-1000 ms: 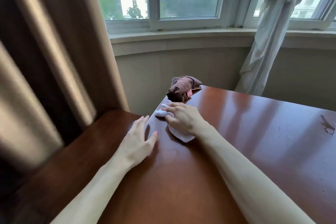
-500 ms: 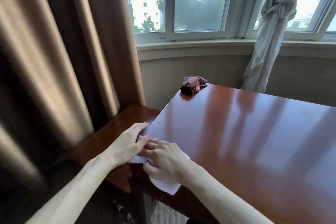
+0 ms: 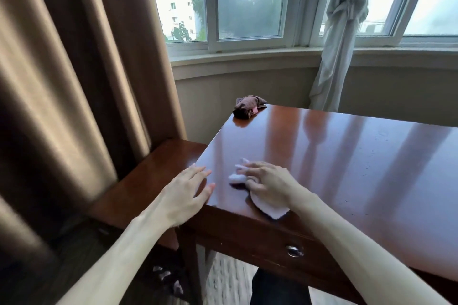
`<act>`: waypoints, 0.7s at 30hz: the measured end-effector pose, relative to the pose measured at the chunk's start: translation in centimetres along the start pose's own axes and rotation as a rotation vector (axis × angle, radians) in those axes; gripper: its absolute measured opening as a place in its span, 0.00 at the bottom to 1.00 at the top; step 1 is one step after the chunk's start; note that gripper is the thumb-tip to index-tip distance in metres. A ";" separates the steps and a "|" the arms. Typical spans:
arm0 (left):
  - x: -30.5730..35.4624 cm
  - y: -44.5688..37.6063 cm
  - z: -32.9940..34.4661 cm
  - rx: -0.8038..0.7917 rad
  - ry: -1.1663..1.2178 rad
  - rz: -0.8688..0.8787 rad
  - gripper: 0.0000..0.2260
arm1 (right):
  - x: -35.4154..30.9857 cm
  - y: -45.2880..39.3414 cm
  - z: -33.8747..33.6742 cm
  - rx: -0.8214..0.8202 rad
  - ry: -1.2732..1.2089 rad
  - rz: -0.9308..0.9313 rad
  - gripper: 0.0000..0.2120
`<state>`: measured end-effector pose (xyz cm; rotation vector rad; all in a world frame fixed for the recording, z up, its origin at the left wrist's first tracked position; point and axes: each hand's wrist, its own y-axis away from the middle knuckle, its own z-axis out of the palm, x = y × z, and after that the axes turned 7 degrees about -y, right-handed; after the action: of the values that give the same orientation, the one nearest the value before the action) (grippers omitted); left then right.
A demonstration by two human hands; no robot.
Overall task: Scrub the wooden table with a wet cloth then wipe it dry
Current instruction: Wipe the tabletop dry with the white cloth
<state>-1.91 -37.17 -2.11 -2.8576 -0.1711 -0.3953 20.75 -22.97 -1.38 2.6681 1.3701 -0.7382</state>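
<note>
Near the lower centre of the frame, the right hand [image 3: 269,184] lies on a white cloth [image 3: 267,207], pressing it against the glossy reddish-brown tabletop [image 3: 347,156] close to its near left corner. Its fingers look slightly bent over the bunched cloth, though motion blur makes it hard to say whether they grip it or only press down; part of the cloth sticks out past the fingertips and part spreads out under the wrist, toward the near edge. The left hand [image 3: 186,192] sits just beside it, to the left, with fingers straight and spread, resting at the tabletop's left edge and holding nothing. At the far left corner of the tabletop, above the hands in the frame, lies a crumpled brown cloth [image 3: 249,107]. A drawer with a ring pull [image 3: 293,251] shows below the near edge. Brown curtains [image 3: 74,69] fill the left of the frame, and a knotted pale curtain [image 3: 342,32] hangs at the window [image 3: 247,0] in the upper right.
</note>
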 end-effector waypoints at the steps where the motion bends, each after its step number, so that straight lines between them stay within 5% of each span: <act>1: 0.7 -0.4 0.5 -0.003 -0.011 0.004 0.23 | 1.5 -0.5 -0.9 0.051 0.029 0.124 0.23; 3: 1.6 -1.3 1.5 -0.024 -0.038 0.008 0.25 | 3.0 -0.7 -0.8 0.104 0.106 0.193 0.26; 7: 3.1 -5.1 3.3 -0.067 -0.067 -0.013 0.33 | 2.0 1.5 0.2 0.003 -0.003 0.003 0.26; 12: 3.6 -11.0 5.4 -0.080 -0.123 -0.127 0.25 | 7.8 -5.9 -1.0 0.118 0.084 0.278 0.21; 21: 2.9 -12.8 7.6 -0.072 -0.188 -0.180 0.28 | 13.0 -18.2 -1.3 0.114 0.139 0.337 0.22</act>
<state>0.88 -22.65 -5.43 -2.9583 -0.4609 -0.1675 13.55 -1.84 -2.85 2.9786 0.8845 -0.6203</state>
